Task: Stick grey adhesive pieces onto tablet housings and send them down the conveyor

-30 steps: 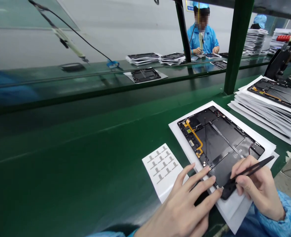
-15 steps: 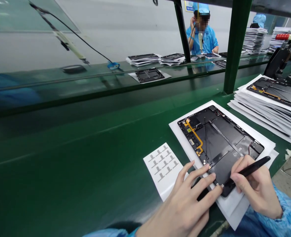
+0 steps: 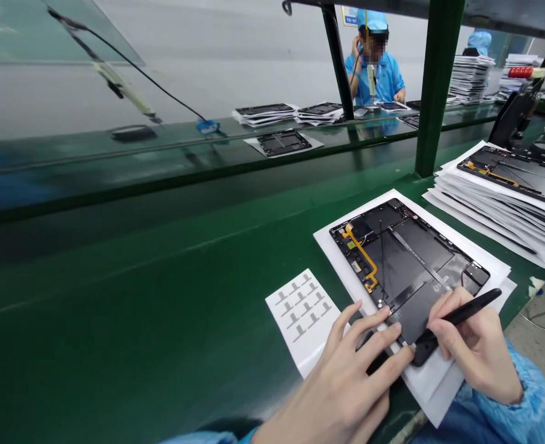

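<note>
An opened tablet housing (image 3: 411, 271) lies on white sheets, its dark inside facing up, with an orange flex cable (image 3: 362, 256) along one side. My left hand (image 3: 341, 376) lies with fingers spread over the housing's near left edge, the index fingertip close to the near corner. Pinched in my right hand (image 3: 471, 345) is a black pen-like tool (image 3: 476, 307), tilted, its tip down at that near corner beside my left fingertip. Something dark shows partly beneath my left hand. A white sheet of grey stickers (image 3: 303, 308) lies just left of that hand.
To the right stands a stack of white sheets (image 3: 499, 213) topped by another tablet housing (image 3: 508, 169). A green post (image 3: 439, 92) rises behind the work. Across the bench, a person in blue (image 3: 378, 74) sits near more stacks. A corded tool (image 3: 119, 83) hangs at left.
The whole view has shifted slightly. Both hands, the black tool and the tablet housing keep nearly the same places relative to each other.
</note>
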### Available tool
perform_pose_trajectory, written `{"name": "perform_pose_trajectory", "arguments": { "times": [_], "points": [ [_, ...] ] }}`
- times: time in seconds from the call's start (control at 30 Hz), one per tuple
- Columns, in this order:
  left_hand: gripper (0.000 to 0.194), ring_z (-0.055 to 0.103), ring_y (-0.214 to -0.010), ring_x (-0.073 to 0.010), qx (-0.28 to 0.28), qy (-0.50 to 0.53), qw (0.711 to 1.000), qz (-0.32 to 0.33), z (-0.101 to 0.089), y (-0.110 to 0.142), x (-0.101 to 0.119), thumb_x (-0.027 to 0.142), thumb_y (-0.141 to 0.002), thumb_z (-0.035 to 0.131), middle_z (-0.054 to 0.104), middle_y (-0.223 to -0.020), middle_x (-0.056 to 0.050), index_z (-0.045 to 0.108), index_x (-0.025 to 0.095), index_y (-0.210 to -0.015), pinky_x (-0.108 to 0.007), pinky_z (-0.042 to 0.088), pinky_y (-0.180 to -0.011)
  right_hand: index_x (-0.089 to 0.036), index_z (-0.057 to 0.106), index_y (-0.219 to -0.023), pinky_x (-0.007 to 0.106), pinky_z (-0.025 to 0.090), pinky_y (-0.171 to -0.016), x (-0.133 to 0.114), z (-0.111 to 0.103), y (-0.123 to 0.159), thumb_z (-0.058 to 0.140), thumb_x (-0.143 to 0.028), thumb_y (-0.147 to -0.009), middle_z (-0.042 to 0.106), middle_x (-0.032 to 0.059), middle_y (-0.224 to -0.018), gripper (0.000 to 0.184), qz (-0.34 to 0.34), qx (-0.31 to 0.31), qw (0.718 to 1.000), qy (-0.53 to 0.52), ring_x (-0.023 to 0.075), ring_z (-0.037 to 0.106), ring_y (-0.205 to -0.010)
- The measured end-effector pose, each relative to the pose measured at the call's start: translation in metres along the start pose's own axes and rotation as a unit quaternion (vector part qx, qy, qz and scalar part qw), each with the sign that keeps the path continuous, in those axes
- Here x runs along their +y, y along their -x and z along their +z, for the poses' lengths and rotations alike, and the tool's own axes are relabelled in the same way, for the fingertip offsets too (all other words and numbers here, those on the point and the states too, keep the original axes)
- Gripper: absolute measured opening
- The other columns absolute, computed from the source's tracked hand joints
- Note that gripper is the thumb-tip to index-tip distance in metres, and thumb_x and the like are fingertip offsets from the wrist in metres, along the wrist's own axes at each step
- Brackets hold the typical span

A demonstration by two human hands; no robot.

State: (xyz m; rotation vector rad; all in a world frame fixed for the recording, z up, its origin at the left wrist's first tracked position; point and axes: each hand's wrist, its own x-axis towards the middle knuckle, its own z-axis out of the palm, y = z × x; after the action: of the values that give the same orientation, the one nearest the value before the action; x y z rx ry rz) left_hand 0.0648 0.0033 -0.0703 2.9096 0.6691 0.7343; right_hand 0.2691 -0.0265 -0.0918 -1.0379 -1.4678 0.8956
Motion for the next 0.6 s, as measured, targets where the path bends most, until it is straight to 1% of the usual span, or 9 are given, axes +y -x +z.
{"name": "perform_pose_trajectory", "arguments": {
  "times": [0.13,0.23,0.4,0.5,0.6],
  "points": [
    [0.031,0.05,-0.115,-0.0246,0.024,0.016,1.0,-0.005,0.008,0.005,-0.002,0.009,-0.087,0.043,0.063,-0.111,-0.006,0.058,0.02,-0.112,-0.046,0.019,-0.11,-0.021,0.052,-0.084,0.022,0.034,-0.043,-0.002,0.0,-0.002,0.051,-0.018,-0.094,0.051,-0.0008,-0.077,0.01,-0.012,0.0,1.0,0.015,0.0094,0.045,-0.052],
    [0.031,0.051,-0.116,-0.0252,0.031,0.017,0.999,-0.005,0.01,0.007,-0.002,0.011,-0.086,0.048,0.063,-0.111,-0.006,0.058,0.021,-0.113,-0.048,0.02,-0.111,-0.02,0.051,-0.082,0.023,0.034,-0.044,-0.005,-0.002,-0.004,0.05,-0.018,-0.095,0.049,-0.0014,-0.073,0.013,-0.012,0.012,0.999,0.028,0.0105,0.045,-0.052],
    [0.031,0.052,-0.113,-0.0244,0.002,0.008,1.0,-0.008,0.003,0.003,0.0,0.009,-0.088,0.043,0.064,-0.109,-0.006,0.058,0.02,-0.113,-0.046,0.024,-0.108,-0.018,0.053,-0.08,0.022,0.037,-0.045,-0.004,-0.011,-0.007,0.051,-0.021,-0.095,0.05,0.0003,-0.074,0.015,-0.008,0.067,0.995,0.079,0.0111,0.05,-0.055],
    [0.031,0.051,-0.114,-0.025,0.017,0.021,1.0,-0.011,0.006,0.004,-0.001,0.01,-0.089,0.041,0.064,-0.109,-0.006,0.058,0.02,-0.114,-0.048,0.022,-0.11,-0.018,0.053,-0.078,0.024,0.036,-0.044,-0.001,-0.013,-0.008,0.052,-0.025,-0.095,0.049,0.0009,-0.073,0.018,0.016,0.086,0.992,0.087,0.0107,0.049,-0.051],
    [0.033,0.049,-0.117,-0.0254,0.019,0.029,0.999,-0.014,0.012,0.009,-0.002,0.01,-0.088,0.041,0.063,-0.111,-0.007,0.058,0.021,-0.114,-0.049,0.018,-0.112,-0.018,0.052,-0.079,0.024,0.034,-0.041,0.001,-0.012,-0.009,0.052,-0.028,-0.095,0.051,0.0,-0.07,0.019,0.029,0.125,0.99,0.053,0.0088,0.045,-0.044]
  ]
}}
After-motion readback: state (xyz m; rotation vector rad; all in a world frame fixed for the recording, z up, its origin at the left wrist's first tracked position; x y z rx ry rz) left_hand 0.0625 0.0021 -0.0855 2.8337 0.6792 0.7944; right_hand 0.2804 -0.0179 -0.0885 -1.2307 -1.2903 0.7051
